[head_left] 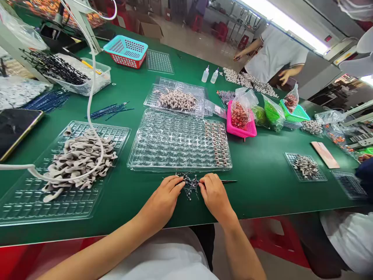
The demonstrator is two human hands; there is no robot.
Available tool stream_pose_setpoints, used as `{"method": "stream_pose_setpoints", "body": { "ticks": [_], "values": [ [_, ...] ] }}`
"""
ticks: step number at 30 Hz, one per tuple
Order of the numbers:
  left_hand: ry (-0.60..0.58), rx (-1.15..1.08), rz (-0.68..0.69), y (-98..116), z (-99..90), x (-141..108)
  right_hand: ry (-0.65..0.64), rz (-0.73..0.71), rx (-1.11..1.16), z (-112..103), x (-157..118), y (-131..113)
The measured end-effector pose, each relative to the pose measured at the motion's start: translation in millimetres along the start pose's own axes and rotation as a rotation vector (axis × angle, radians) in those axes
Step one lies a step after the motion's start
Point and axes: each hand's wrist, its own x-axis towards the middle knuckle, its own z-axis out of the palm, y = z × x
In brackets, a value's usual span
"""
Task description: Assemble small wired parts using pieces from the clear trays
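Note:
Both hands rest at a small pile of dark, thin-stemmed parts (191,186) on the green table. My left hand (163,198) is at the pile's left side, fingers closed together at its edge; what they pinch is too small to name. On the right side, my right hand (215,194) has thumb and fingertips pressed together at the pile, their hold also too small to make out. Just beyond lies a clear compartment tray (169,140), its right columns filled with small beige-and-brown pieces (217,143). A thin dark tool (229,181) lies right of my right hand.
Grey pieces (84,155) heap on a tray at left, under a white cable (92,77). Farther back are another piled tray (177,100), a pink basket (241,130) and two bottles (205,74). A phone (17,128) lies far left. A person (276,54) stands across the table.

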Motion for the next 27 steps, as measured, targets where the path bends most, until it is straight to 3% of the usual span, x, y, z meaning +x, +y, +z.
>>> {"method": "stream_pose_setpoints", "body": {
  "ticks": [6,16,22,27],
  "values": [
    [-0.039,0.040,0.033,11.2,6.6,16.0,0.035,0.018,-0.040,3.2,-8.2,4.3],
    [-0.019,0.127,0.146,32.5,-24.6,41.5,0.118,0.042,-0.066,-6.0,-21.5,19.0],
    [-0.125,0.249,0.315,52.7,-17.3,103.2,0.316,0.093,0.072,-6.0,-33.4,11.8],
    [-0.286,0.294,0.267,62.7,11.0,166.1,0.441,0.111,0.305,6.5,-40.4,-0.8]
  ]
}}
